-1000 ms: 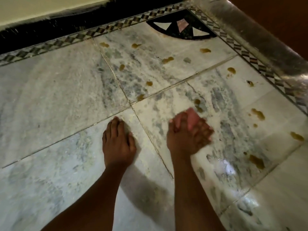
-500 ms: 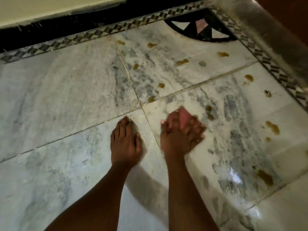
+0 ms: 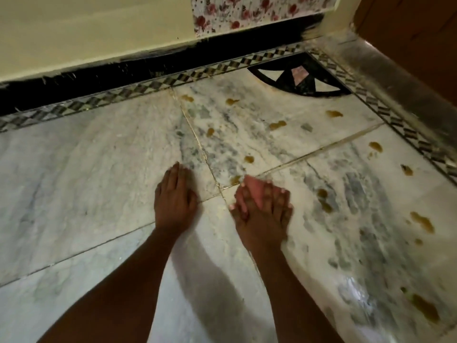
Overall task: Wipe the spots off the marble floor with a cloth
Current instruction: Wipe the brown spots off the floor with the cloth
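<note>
My right hand [image 3: 262, 214] presses a small pink cloth [image 3: 254, 191] onto the white and grey marble floor [image 3: 74, 174], near where the tile joints cross. Only a bit of the cloth shows between my fingers. A brown spot [image 3: 235, 179] lies just beyond its front edge. My left hand [image 3: 174, 198] rests flat on the floor to the left, fingers together, holding nothing. Several more brown spots are scattered ahead and to the right, such as the spot [image 3: 277, 125] on the far tile and the spot [image 3: 422, 222] at right.
A checkered inlay border [image 3: 153, 82] runs along the far wall and down the right side. A black fan-shaped inlay [image 3: 299, 80] fills the far right corner. The cream wall with black skirting [image 3: 99, 73] stands behind; a brown wooden surface [image 3: 420, 33] rises at right.
My right hand with the cloth has slid leftward and forward toward the tile joint. The camera has tilted up, showing more wall. My left hand stays planted.
</note>
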Motion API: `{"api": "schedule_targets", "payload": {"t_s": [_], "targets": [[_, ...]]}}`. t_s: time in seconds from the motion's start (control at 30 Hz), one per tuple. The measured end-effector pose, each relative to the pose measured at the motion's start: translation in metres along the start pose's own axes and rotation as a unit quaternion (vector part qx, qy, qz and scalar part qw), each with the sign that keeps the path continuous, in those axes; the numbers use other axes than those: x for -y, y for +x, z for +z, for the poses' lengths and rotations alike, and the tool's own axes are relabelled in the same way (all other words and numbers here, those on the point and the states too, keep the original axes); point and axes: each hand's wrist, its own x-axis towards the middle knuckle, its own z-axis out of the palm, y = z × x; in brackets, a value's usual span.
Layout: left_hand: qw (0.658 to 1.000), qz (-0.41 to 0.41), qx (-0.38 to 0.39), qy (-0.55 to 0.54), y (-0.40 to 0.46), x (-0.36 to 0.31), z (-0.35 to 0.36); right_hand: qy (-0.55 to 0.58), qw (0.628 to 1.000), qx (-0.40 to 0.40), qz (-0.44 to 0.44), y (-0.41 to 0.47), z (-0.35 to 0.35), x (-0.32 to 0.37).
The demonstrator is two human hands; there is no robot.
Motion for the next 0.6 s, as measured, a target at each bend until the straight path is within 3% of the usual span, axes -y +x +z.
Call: {"api": "schedule_targets", "payload": {"t_s": [0.1, 0.2, 0.27, 0.33, 0.5, 0.6], "targets": [[0.999, -0.038, -0.009, 0.014, 0.013, 0.005, 0.011, -0.02, 1.0, -0.003, -0.011, -0.039, 0.002, -0.017], [0.998, -0.054, -0.001, 0.018, 0.015, 0.007, 0.01, -0.023, 0.993, 0.027, 0.109, -0.025, -0.008, -0.028], [0.998, -0.05, 0.011, 0.035, 0.017, 0.004, 0.007, 0.01, 0.98, 0.033, 0.195, 0.013, -0.015, -0.008], [0.998, -0.057, 0.025, 0.031, 0.02, 0.002, 0.003, 0.044, 0.971, 0.053, 0.228, 0.053, -0.015, 0.025], [0.997, -0.063, 0.032, 0.027, 0.017, 0.005, 0.004, -0.021, 0.998, 0.047, 0.022, 0.036, 0.0, 0.053], [0.997, -0.059, 0.033, 0.035, 0.017, 0.006, 0.004, -0.037, 0.998, 0.04, 0.033, 0.002, -0.003, 0.027]]}}
